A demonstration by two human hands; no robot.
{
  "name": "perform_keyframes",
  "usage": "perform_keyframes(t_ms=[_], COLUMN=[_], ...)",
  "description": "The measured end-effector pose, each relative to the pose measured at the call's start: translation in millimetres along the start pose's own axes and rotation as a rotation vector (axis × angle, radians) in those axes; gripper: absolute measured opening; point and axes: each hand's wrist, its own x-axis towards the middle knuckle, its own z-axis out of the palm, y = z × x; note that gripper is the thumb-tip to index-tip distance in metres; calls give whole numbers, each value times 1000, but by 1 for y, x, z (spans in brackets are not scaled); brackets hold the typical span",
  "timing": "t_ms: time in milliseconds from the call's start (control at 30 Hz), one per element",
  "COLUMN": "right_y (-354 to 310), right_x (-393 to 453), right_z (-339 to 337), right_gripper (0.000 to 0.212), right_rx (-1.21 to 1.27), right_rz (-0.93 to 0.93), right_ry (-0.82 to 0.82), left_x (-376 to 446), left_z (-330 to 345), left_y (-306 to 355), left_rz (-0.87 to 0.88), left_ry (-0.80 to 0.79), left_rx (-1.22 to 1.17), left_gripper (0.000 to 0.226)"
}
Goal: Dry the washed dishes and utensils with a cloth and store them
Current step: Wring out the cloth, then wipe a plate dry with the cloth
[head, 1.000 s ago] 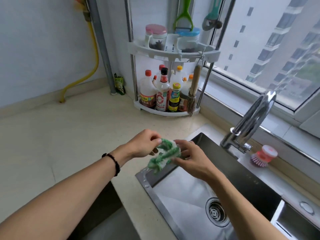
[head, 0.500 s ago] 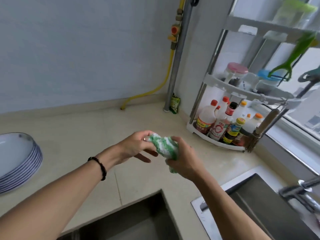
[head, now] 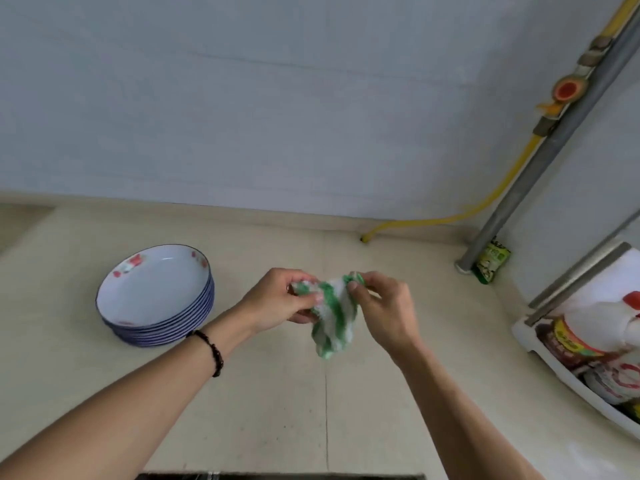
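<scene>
Far left on the beige stone countertop [head: 104, 393]: stack of shallow white plates with dark blue rims and red flower prints [head: 156, 296], sitting flat, top plate facing up. Exact count unclear, several rims visible. Nothing touching the stack.

My left hand [head: 277, 299], black bead bracelet [head: 212, 353] on the wrist, is well right of the stack and held above the counter. Fingers curled, thumb and fingertips pinching the left end of the green-and-white striped knitted cloth [head: 334, 317]. Part of the cloth is bunched inside the palm, so how much I hold there is hidden.

Cloth is stretched between both hands at the top; its loose lower part hangs down below them, clear of the counter surface as far as I can tell.

My right hand [head: 384, 306], just beside the left, cloth between them. Thumb and index finger pinch the cloth's upper right edge; remaining fingers are curled in behind it.

Behind, along the grey-white wall [head: 277, 98]: yellow hose [head: 450, 216] runs down from a valve with a red round knob [head: 568, 90] to the counter's back edge. Grey metal pipe [head: 540, 161] stands slanted in view beside it, with a small green printed packet [head: 491, 259] at its foot.

Far right: white plastic corner rack [head: 561, 368] on the counter holding condiment bottles, labels blurred. A dark strip shows at the bottom edge, too cropped to identify.
</scene>
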Motion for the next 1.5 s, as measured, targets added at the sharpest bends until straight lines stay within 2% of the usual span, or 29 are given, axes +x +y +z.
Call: perform_keyframes(t_ms=[67,200,233,300,400,433,533,633,667,733,767,800,833,933,967,1000,1067,1100,1200,1300,1400,1500], right_y=[-7,-16,-19,-21,-20,-20,-19,-21,-24,-29,-30,-32,-35,-40,-40,-43,-45,-44,-44,-41,-40,-39], right_x=[19,51,57,61,65,66,69,71,73,75,75,76,77,77,77,75,72,71,68,62,59,60], right_z=[11,21,25,33,52,58,73,89,92,102,105,109,113,132,139,148,166,177,211,243,264,269], right_gripper=[16,20,21,25,52,50,15,5,13,64,88,98,91,26,20,24,41,43,34,68,67,37], right_rx=[56,91,139,220,125,132,212,196,105,-205,-283,-284,-240,-255,-272,-296,-347,-381,-437,-415,-428,-434], right_rz=[8,7,42,140,191,201,216,205,167,17,-33,-32,-6,1,23,59,157,187,237,289,306,286], right_ry=[-59,-154,-219,-413,-627,-662,-700,-683,-717,-850,-919,-972,-999,-932,-894,-858,-796,-760,-628,-579,-553,-549], left_x=[4,17,19,21,20,19,16,16,16,15,13,11,9,5,4,1,-7,-13,-35,-50,-55,-53], left_z=[-12,-33,-37,-41,-48,-51,-65,-74,-76,-83,-86,-90,-93,-105,-109,-116,-132,-140,-165,-186,-198,-201], left_y=[0,-3,-4,-7,-9,-12,-21,-27,-29,-31,-31,-33,-33,-37,-39,-45,-62,-73,-105,-129,-147,-152], left_rz=[-29,-44,-68,-104,-131,-129,-121,-148,-154,-157,-160,-162,-156,-118,-121,-136,-190,-224,-328,-470,-593,-603], left_ry=[-22,130,144,138,176,191,289,346,320,252,217,193,182,295,387,496,703,776,901,952,903,880], left_rx=[72,290,245,51,-65,-57,-18,-65,-78,-65,-38,-14,-9,-78,-96,-68,145,256,509,696,526,448], left_gripper=[11,24,29,24,12,9,5,8,5,11,14,16,16,16,16,15,14,17,32,45,49,49])
